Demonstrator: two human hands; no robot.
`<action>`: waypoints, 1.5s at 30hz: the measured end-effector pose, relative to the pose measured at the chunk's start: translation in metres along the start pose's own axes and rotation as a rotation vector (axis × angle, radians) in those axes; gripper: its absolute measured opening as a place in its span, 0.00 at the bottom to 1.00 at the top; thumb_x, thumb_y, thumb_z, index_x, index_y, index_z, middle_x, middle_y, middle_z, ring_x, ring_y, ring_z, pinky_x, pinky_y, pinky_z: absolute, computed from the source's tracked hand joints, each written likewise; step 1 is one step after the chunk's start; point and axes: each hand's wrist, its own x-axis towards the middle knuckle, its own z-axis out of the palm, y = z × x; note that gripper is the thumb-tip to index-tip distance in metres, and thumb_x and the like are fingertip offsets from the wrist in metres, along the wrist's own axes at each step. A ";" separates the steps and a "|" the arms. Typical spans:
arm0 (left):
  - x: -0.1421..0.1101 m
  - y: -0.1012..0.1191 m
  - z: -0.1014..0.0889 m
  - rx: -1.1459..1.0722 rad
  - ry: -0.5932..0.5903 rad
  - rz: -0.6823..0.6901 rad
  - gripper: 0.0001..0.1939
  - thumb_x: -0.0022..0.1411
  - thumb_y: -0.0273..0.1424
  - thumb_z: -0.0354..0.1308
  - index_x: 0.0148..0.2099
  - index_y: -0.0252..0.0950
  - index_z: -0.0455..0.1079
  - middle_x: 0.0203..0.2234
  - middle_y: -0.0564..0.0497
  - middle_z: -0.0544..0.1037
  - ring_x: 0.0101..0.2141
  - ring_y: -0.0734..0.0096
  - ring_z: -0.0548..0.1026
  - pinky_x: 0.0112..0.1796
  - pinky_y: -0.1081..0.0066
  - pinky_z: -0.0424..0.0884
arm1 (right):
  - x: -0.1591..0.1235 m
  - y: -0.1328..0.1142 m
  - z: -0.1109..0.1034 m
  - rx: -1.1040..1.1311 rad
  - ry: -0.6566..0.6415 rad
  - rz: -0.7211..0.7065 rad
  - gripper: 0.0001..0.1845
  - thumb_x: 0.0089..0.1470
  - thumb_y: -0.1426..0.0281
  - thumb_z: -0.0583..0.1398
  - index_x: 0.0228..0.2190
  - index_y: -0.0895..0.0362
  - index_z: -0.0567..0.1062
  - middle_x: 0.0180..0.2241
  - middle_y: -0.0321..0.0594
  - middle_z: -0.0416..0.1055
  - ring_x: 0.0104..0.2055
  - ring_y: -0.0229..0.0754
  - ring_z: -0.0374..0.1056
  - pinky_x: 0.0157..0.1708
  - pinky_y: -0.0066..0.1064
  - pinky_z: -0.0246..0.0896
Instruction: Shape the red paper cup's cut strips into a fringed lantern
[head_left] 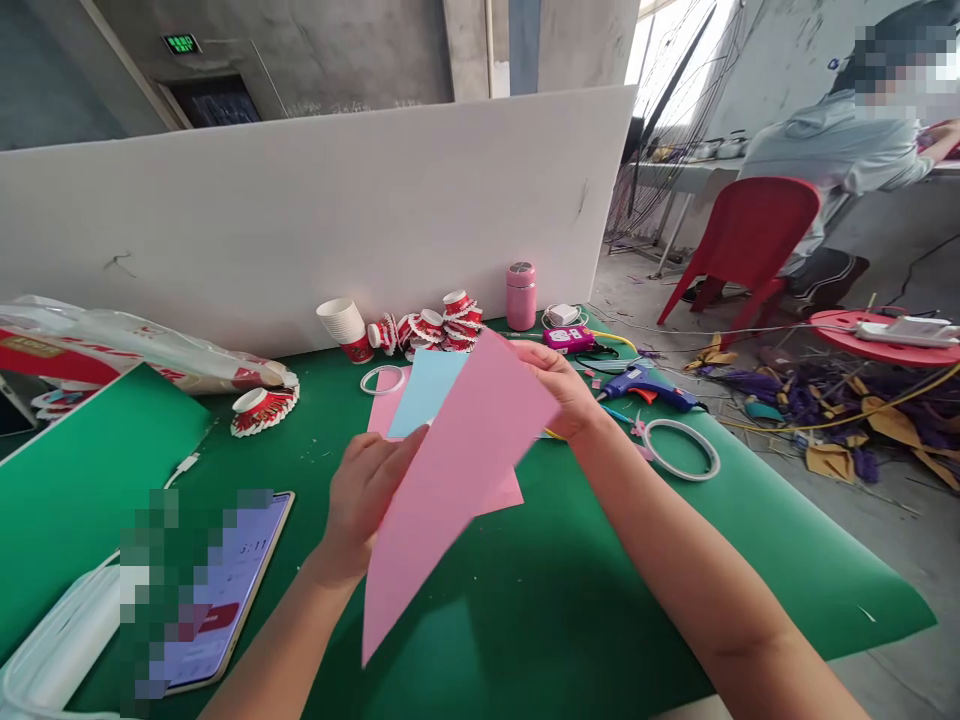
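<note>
A pink sheet of paper (465, 450) is held up at a slant above the green tabletop. On its left edge my left hand (371, 485) is closed, with the fingers partly behind the sheet. My right hand (559, 385) pinches the upper right edge of the same sheet. Beneath and behind it, a light blue sheet (420, 390) lies over more pink paper (381, 405). A blue glue gun (649, 385) with an orange trigger rests to the right of my right hand. The paper's far side is hidden.
Paper cups (345, 325), a pink bottle (521, 297) and a white tape roll (682, 450) stand or lie around the papers. A phone (232, 590) is at left. A white board (315, 220) borders the back. One person sits on a red chair (757, 225) at right.
</note>
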 end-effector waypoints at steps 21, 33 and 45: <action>-0.044 0.017 0.036 -0.401 0.126 -0.886 0.17 0.57 0.42 0.55 0.21 0.40 0.69 0.15 0.54 0.74 0.20 0.67 0.74 0.33 0.65 0.75 | 0.003 0.041 -0.065 -0.840 0.228 0.042 0.13 0.47 0.72 0.58 0.37 0.58 0.77 0.39 0.44 0.75 0.40 0.45 0.70 0.40 0.35 0.64; -0.052 0.005 0.041 -0.524 0.249 -1.016 0.15 0.54 0.44 0.58 0.24 0.39 0.69 0.16 0.55 0.73 0.22 0.66 0.74 0.38 0.63 0.73 | -0.028 0.041 -0.078 -1.672 -0.091 0.311 0.29 0.46 0.80 0.53 0.51 0.60 0.66 0.48 0.52 0.67 0.48 0.51 0.65 0.43 0.35 0.58; -0.055 0.003 0.045 -0.548 0.283 -1.044 0.15 0.52 0.44 0.60 0.26 0.37 0.70 0.16 0.54 0.73 0.20 0.67 0.73 0.33 0.63 0.74 | -0.020 0.047 -0.088 -1.593 0.146 0.345 0.07 0.48 0.65 0.57 0.28 0.57 0.71 0.29 0.41 0.71 0.30 0.43 0.66 0.25 0.29 0.47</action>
